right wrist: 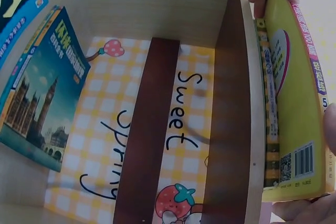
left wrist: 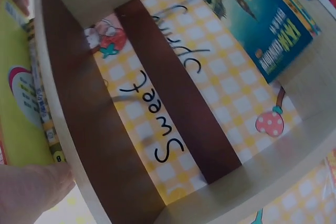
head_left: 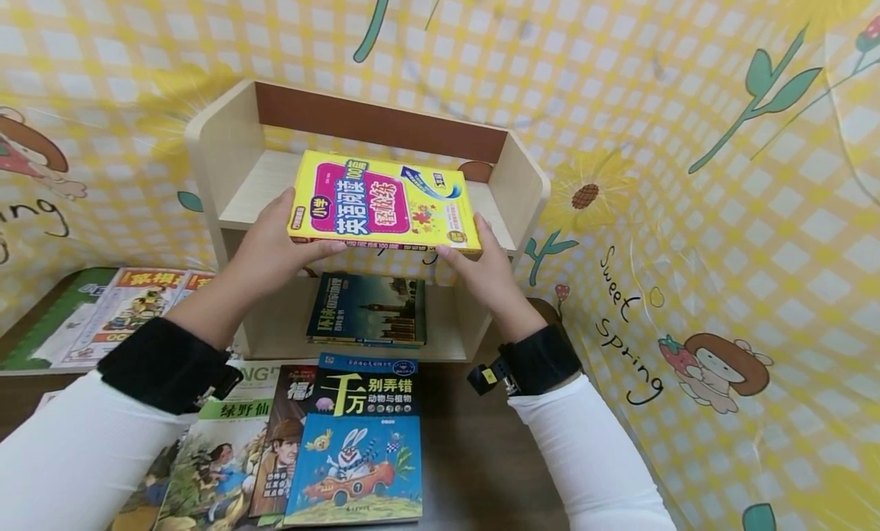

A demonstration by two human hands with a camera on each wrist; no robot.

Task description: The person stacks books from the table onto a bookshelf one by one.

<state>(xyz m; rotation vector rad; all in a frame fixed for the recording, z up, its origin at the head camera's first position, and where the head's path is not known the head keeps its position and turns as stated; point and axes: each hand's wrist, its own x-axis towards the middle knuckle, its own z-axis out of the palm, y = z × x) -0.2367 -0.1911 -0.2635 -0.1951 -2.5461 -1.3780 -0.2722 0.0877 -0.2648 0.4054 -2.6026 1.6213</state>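
Note:
A yellow workbook (head_left: 385, 202) with a pink panel on its cover is held flat between both hands, over the top shelf of a small wooden bookshelf (head_left: 364, 107). My left hand (head_left: 271, 244) grips its left end, thumb along the spine edge. At the other end, my right hand (head_left: 484, 267) pinches the corner with the thumb in front. In the right wrist view, the workbook's back cover with a barcode faces another book (right wrist: 270, 108), which has a yellow and dark patterned spine and lies on the top shelf. The workbook is tilted slightly away from that book there.
A stack of dark teal books (head_left: 367, 309) lies on the lower shelf. In front on the dark table (head_left: 474, 454), a blue rabbit book (head_left: 357, 470) overlaps several others. More magazines (head_left: 131, 313) lie at the left. Yellow checked cloth (head_left: 619, 233) surrounds the table.

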